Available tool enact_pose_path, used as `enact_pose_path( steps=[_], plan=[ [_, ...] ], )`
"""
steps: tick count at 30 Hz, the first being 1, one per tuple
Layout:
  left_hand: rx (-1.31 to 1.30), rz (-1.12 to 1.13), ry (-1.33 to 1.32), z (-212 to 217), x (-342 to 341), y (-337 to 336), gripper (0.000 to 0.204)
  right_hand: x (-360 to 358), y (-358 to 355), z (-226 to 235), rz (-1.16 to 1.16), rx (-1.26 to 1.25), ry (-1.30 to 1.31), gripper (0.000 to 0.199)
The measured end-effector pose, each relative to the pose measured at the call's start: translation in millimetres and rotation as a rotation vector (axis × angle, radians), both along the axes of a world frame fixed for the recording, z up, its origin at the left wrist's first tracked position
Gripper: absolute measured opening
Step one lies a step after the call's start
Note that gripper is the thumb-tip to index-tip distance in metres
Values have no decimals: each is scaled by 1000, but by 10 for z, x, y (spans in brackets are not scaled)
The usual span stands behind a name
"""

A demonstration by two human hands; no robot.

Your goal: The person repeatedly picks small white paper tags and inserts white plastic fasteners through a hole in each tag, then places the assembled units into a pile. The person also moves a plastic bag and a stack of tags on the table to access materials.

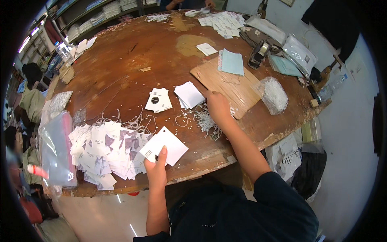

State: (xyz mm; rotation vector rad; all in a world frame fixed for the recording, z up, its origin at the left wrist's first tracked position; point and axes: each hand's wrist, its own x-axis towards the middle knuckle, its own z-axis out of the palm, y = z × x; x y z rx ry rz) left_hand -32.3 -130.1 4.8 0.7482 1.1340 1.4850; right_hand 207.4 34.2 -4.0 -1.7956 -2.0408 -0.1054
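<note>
My left hand (156, 171) holds two white hang tags (174, 146), fanned slightly, with the thumb pressed on top. One tag shows a small punched hole at its upper corner. My right hand (219, 108) is closed above a tangle of white tag strings (206, 124), its fingertips curled at the far side; what they grip is hidden. Just left of it lies a stack of blank white tags (189, 96). Farther left is a stack of printed tags (159, 101) with a black round mark. A big heap of strung tags (102, 149) covers the table's near left.
A wooden board (229, 90) lies right of my right hand, bearing a pale blue notebook (231, 61). Beyond it sit a clear bag of white bits (275, 95) and a tape dispenser (258, 54). Clear plastic sleeves (58, 151) lie far left. Another person's hands (209, 4) show at the far edge.
</note>
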Motion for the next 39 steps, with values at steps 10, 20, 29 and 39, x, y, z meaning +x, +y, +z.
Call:
enact_pose_path(
  steps=[10,20,29,39],
  plan=[
    [-12,-79,-2,28,115,67,38,39,-7,-30,38,48,57,10],
    [-64,-187,-10,51,193,114,38,296,-132,55,85,113,1018,8],
    [-90,-412,-598,17,540,294,39,-106,-706,307,561,-36,800,19],
    [-110,-121,-593,-18,502,431,31,156,-628,192,565,-177,557,18]
  ],
)
